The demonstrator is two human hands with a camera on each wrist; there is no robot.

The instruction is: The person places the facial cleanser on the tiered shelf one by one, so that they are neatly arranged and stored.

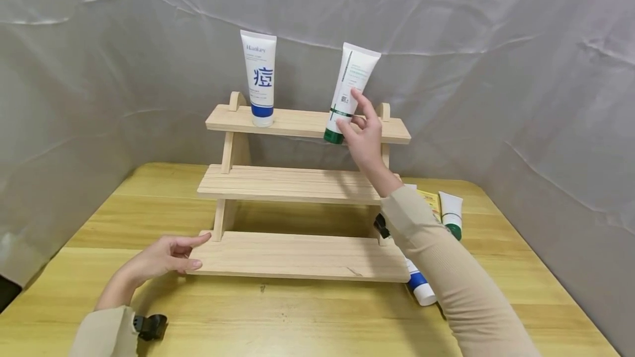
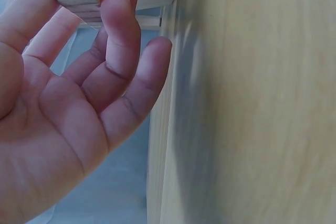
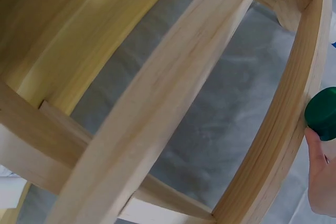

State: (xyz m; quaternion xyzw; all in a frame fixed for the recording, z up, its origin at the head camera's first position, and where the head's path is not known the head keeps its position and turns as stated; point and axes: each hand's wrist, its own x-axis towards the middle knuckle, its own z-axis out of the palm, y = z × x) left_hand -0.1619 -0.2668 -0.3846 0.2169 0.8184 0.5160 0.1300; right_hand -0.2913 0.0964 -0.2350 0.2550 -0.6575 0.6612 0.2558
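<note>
In the head view my right hand (image 1: 368, 139) holds a white squeeze tube with a green cap (image 1: 353, 76) between thumb and fingers. The tube leans, its cap down at the front edge of the top tier. In the right wrist view the green cap (image 3: 322, 114) shows close beside a wooden board. A white tube with a blue band (image 1: 260, 79) stands cap down on the left of that tier. My left hand (image 1: 161, 260) grips the left end of the bottom tier of the wooden display stand (image 1: 297, 255); its fingers (image 2: 121, 40) curl by the board's end.
More tubes lie on the table (image 1: 297, 318) right of the stand, partly behind my right sleeve: one with a green cap (image 1: 451, 214), one with a blue band (image 1: 420, 285), and something yellow (image 1: 430, 201). Grey cloth (image 1: 149, 70) hangs behind and at both sides.
</note>
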